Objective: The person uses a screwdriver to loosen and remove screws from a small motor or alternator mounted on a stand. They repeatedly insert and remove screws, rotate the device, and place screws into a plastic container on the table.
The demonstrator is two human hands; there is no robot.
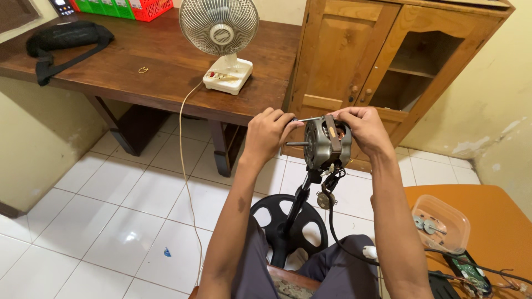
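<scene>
The left hand (267, 132) pinched a thin metal rod (308, 119) at the top of a bare fan motor (327, 143); the right hand (363, 128) clasped the motor's far side. The motor sat atop a black stand pole (293, 213) rising from 1 round black base (288, 221) between the person's knees.

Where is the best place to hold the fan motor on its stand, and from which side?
Probably grip the fan motor around its round grey casing, coming from the rear right, as the right hand does. The shaft sticks out toward the left, where the left hand works at a long screw, so that side should stay free.
</scene>
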